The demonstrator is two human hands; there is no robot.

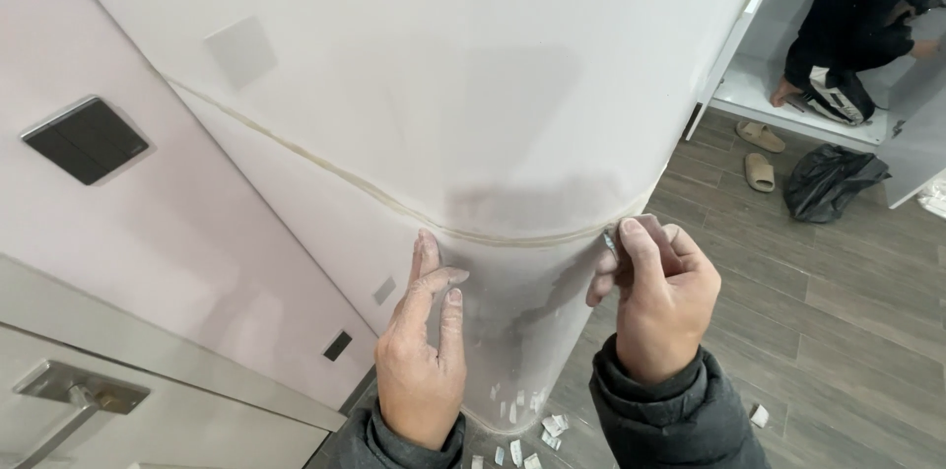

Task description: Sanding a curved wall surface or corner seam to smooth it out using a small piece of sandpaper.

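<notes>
A white rounded wall corner [512, 65] fills the middle of the head view, with a thin yellowish seam line [394, 201] running across it. My left hand [422, 341] lies flat on the curved surface just under the seam, fingers apart. My right hand [658, 297] is closed at the seam's right end, pinching a small thin metal blade [610, 241] against the line. Both wrists wear dark padded sleeves.
Dark switch plate [86, 139] on the pink wall at left, a metal door handle [74, 392] below it. Small white scraps [550, 426] litter the grey wood floor. At top right a person in black [855, 16] crouches in a white cabinet, near slippers [760, 171] and a black bag [833, 179].
</notes>
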